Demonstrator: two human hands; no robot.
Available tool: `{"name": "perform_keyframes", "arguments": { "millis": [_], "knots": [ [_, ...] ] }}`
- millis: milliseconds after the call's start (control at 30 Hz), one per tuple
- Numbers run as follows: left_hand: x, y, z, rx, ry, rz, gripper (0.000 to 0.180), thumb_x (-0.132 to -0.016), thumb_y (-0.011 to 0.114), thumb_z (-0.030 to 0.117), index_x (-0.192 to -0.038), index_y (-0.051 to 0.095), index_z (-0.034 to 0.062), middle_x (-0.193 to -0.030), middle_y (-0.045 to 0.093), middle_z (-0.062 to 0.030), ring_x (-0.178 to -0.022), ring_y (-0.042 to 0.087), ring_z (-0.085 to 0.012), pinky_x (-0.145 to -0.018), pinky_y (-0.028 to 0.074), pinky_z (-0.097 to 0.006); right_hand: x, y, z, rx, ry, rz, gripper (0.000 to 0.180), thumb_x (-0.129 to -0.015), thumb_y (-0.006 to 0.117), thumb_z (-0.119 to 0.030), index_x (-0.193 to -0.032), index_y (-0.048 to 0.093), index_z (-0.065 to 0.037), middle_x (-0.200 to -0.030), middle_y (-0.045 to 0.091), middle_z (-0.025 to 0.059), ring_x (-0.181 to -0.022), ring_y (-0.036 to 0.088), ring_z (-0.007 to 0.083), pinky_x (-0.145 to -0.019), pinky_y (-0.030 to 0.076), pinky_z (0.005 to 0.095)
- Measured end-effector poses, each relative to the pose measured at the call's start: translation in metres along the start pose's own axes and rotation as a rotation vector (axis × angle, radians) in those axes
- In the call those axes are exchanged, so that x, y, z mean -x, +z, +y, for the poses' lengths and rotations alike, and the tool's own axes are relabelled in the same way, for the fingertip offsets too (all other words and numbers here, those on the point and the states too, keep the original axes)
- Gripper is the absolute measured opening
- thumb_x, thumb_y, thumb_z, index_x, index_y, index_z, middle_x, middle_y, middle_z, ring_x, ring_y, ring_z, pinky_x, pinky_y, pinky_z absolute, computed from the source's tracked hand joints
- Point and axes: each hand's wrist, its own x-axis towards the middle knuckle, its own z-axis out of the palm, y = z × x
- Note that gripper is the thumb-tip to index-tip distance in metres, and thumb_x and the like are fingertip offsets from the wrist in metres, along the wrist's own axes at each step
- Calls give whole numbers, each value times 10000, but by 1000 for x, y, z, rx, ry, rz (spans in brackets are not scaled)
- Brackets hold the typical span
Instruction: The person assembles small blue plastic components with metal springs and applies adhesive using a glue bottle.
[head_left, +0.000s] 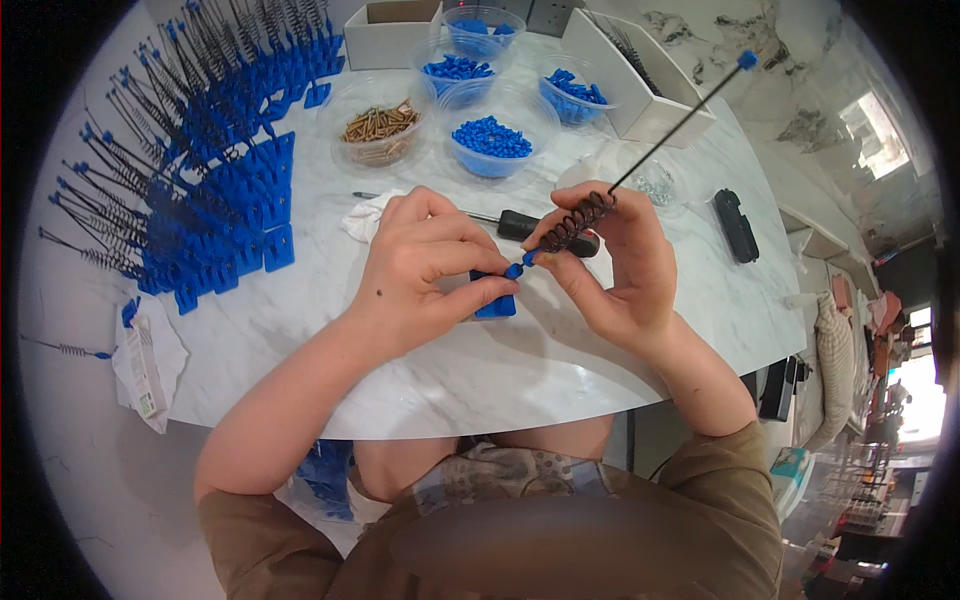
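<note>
Over the front middle of the table, my left hand [432,265] is closed on a blue plastic base [496,306], fingers on top and thumb at its side. My right hand [622,270] pinches a black coil spring [578,222] near its lower end. From the spring a thin black rod rises to the upper right, ending in a blue cap [747,60]. A small blue fitting [529,258] sits at the spring's lower end, close against the blue knob of the base; whether they are joined I cannot tell. Behind my hands lies a screwdriver with a black handle [518,226].
Rows of blue bases with springs [225,200] fill the left side. Clear bowls at the back hold brass-coloured screws [380,122] and blue plastic parts [490,138]. White boxes [393,38] stand behind. A black case [737,226] lies right; crumpled white paper [150,360] lies left.
</note>
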Motion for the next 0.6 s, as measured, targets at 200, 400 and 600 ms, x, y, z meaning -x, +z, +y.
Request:
{"name": "perform_keyframes", "arguments": {
  "millis": [200, 400, 600],
  "knots": [
    [-3, 5, 14, 130, -143, 49, 134, -692, 766, 128, -797, 699, 80, -829, 656, 1, -842, 517, -197, -751, 420, -312, -5, -8, -2, -47, 2, 6, 455, -804, 664, 16, -1212, 463, -9, -1063, 646, 96, -850, 665, 155, -768, 533, 287],
    [-1, 5, 17, 244, -207, 30, 128, -717, 754, 103, -809, 676, 61, -831, 646, -21, -839, 524, -193, -754, 416, -306, -9, -8, -5, -130, 15, 28, 479, -806, 669, 12, -1233, 454, -6, -1057, 642, 86, -851, 638, 133, -771, 529, 286],
    [1, 8, 14, 359, -202, 33, 120, -740, 744, 89, -819, 666, 41, -837, 639, -43, -874, 541, -190, -758, 431, -296, -10, -8, -8, -289, 118, -15, 462, -815, 667, 12, -1231, 466, 8, -1105, 625, 83, -892, 605, 117, -837, 502, 284]
  ]
}}
